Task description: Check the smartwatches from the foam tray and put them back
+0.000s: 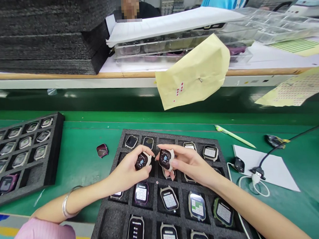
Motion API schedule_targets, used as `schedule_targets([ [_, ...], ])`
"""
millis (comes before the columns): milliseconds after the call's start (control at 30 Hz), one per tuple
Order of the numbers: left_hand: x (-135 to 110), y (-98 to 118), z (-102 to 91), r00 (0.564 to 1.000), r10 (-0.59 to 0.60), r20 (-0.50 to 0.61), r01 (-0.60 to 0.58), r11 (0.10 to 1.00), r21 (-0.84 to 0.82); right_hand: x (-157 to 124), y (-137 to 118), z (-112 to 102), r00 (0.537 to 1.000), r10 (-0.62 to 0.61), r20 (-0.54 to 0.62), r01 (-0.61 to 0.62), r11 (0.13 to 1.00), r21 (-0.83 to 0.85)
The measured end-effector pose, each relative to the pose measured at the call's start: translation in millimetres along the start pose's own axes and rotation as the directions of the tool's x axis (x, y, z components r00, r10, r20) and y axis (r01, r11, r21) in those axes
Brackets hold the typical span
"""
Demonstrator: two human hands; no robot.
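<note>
My left hand (136, 167) grips a smartwatch case (142, 161) whose lit dark screen faces up. A second smartwatch case (165, 159), pale-sided with a similar lit screen, is pinched between the fingers and thumb of my right hand (184, 161). Both are held side by side, a little apart, over a black foam tray (112, 221). Strapless watches lie in its compartments, among them a purple one (141, 193), a silver one (169, 198) and a green one (223, 211); many screens are lit. Some compartments are hidden under my hands and forearms.
Another foam tray (48, 171) of watches lies at left, with a dark red watch case (102, 150) beside it. At right are a green pen (235, 136), white paper (274, 167) and cables. A shelf above holds foam stacks (37, 36) and clear plastic trays (277, 24); yellow paper (194, 73) hangs down.
</note>
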State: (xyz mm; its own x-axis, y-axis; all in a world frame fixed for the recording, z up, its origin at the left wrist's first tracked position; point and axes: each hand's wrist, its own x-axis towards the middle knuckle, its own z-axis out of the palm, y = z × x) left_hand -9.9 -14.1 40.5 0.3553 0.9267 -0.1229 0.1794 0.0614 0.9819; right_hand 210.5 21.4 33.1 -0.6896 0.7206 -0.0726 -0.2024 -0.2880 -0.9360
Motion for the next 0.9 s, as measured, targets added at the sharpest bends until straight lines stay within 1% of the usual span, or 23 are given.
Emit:
schedule_targets([
  [200,-0.9,-0.2,0.7,1.0,0.009,0.002,-0.009,1.0,-0.005,1.5,-0.3,-1.0,0.999,-0.044,0.008,0.044,0.999,-0.011],
  [333,-1.3,1.6,-0.3,1.0,0.013,0.007,-0.013,1.0,0.016,0.6,-1.1,-1.2,1.0,-0.008,0.008,0.008,0.999,-0.042],
  [467,-1.4,1.9,0.0,1.0,-0.009,0.005,0.009,1.0,-0.016,-1.3,-2.7,-0.8,1.0,0.025,0.013,-0.024,0.998,-0.057],
  [567,-1.3,0.3,0.9,1.0,-0.016,0.012,0.016,0.999,-0.048,-1.8,-3.1,-0.8,0.999,0.013,0.038,-0.011,0.999,-0.053],
  [767,-1.5,-0.1,-0.5,0.999,0.02,0.028,-0.02,1.0,0.012,-2.5,-3.1,-1.2,0.999,0.013,0.039,-0.011,0.999,-0.03],
  [900,-2.9,3.1,-1.0,1.0,0.027,0.013,-0.028,1.0,0.011,-4.3,-5.1,0.3,0.997,-0.009,0.074,0.008,1.0,0.007],
])
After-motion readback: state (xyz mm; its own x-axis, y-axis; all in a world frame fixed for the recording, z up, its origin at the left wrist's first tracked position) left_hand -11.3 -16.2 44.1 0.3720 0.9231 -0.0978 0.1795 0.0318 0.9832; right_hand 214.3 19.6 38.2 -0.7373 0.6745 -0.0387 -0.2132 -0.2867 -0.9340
